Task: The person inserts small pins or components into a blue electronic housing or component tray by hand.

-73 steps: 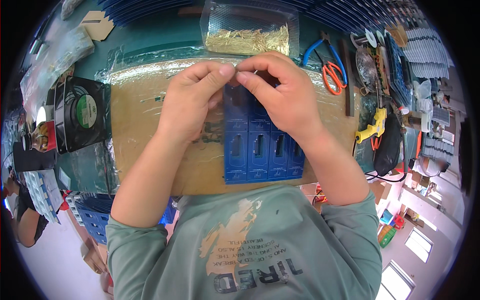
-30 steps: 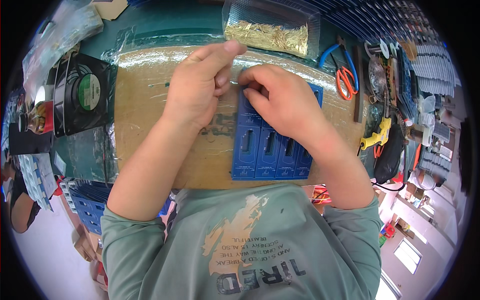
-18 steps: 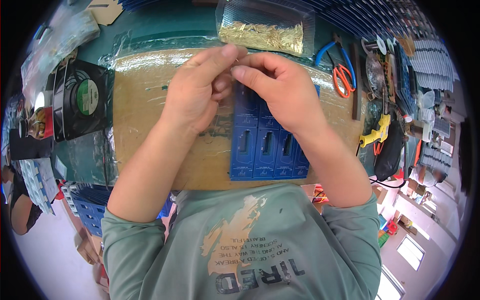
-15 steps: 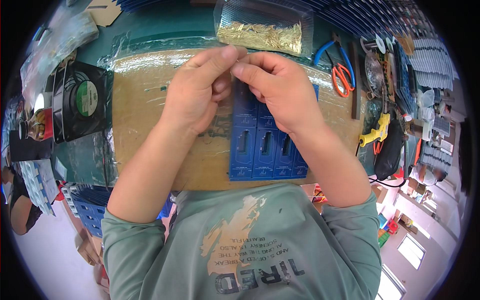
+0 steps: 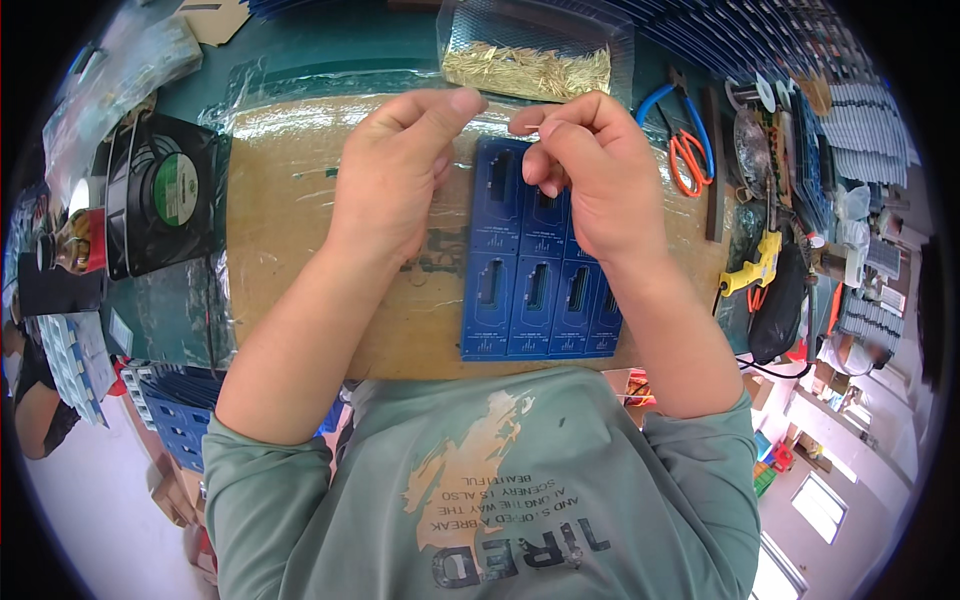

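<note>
Right hand (image 5: 610,175) is in the upper middle of the frame, thumb and index finger pinched closed on one thin, gold-coloured pin (image 5: 533,127); the pin sticks out leftward past the fingertips, and the other fingers curl loosely beneath. Left hand (image 5: 395,170) is just left of centre, thumb and index brought close together, other fingers folded in; cannot tell if anything is pinched there. Hands are apart, with a small gap between them

Blue circuit board panel (image 5: 516,243) lies flat on the brown work mat (image 5: 300,250), centre of the frame and a bit right, under and below the right hand, which hides its upper right part. Two rows of slotted sections show. Clear tray (image 5: 540,25) at upper centre, beyond the hands, with a heap of loose gold pins (image 5: 540,72) in it

Progress, as judged: one pin is out and in the fingers, not set down; many are left in the tray. Cannot tell if any pins sit in the panel, too small and partly covered

Around: hand tools with blue and orange handles (image 5: 688,160) right of the tray, yellow-handled tool (image 5: 752,268) at right, black fan (image 5: 125,215) at left
</note>
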A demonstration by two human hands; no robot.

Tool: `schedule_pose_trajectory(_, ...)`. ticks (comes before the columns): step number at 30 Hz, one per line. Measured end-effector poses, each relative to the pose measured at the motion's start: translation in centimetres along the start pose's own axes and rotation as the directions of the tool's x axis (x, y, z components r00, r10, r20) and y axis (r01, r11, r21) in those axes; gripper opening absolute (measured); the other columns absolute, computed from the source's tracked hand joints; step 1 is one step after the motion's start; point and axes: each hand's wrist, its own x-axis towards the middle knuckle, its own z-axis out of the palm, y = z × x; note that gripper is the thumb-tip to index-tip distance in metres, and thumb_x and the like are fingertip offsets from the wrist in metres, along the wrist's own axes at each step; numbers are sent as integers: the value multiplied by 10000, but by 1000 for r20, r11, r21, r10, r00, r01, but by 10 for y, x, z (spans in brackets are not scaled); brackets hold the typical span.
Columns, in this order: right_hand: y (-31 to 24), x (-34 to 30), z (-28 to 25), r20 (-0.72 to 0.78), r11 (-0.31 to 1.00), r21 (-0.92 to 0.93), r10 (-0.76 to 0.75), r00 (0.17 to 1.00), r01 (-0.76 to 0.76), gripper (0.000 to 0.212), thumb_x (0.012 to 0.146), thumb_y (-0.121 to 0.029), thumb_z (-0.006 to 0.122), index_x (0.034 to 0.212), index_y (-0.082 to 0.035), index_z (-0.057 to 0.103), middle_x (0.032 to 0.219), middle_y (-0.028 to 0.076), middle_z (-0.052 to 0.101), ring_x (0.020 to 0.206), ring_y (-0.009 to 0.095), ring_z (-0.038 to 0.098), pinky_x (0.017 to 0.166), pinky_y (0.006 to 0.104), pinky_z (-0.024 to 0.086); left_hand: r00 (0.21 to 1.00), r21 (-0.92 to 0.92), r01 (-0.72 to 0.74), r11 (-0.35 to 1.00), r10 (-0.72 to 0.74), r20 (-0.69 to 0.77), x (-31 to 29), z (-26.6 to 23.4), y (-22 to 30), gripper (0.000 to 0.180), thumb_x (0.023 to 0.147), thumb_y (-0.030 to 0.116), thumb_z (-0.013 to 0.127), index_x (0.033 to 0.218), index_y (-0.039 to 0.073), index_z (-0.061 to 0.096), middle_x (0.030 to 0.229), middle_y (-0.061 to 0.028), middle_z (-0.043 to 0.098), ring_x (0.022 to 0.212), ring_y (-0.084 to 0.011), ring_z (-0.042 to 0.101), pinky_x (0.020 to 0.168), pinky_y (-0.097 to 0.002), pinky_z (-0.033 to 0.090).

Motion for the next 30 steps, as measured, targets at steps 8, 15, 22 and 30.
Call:
schedule_pose_trajectory(8,1,-4,-2,126,946,-319,107,986,-62,149,928,-112,609,1027,-2,617,896,91,689,721,139,649,633,262,508,1000,-30,-13,999,13,-17,3,-3,-2,270,895,243,742,989,-6,695,651,64,484,574,-27,387,514,-207,292)
schedule_pose_trajectory(15,4,-6,-5,426,501,-737,-178,887,454,176,911,-127,554,1002,-49,682,950,162,651,894,374,644,810,441,522,1000,-47,-19,999,18,-6,3,-2,-1,276,895,243,742,995,-10,697,652,67,486,577,-25,386,515,-207,294)
schedule_pose_trajectory(22,4,-3,-1,432,448,-774,-144,890,448,199,889,-114,537,1013,-36,670,970,191,667,929,390,643,828,461,518,1000,-44,-24,999,24,-15,3,-2,-1,279,886,249,749,993,-5,707,656,64,499,583,-28,390,518,-208,301)
schedule_pose_trajectory(30,-2,-2,2,410,462,-791,-85,908,400,192,877,-114,542,1006,-35,661,950,192,673,919,389,646,812,465,519,1000,-26,-14,1000,14,-14,3,-3,0,275,885,246,747,996,-3,709,650,66,486,577,-28,385,508,-210,295)
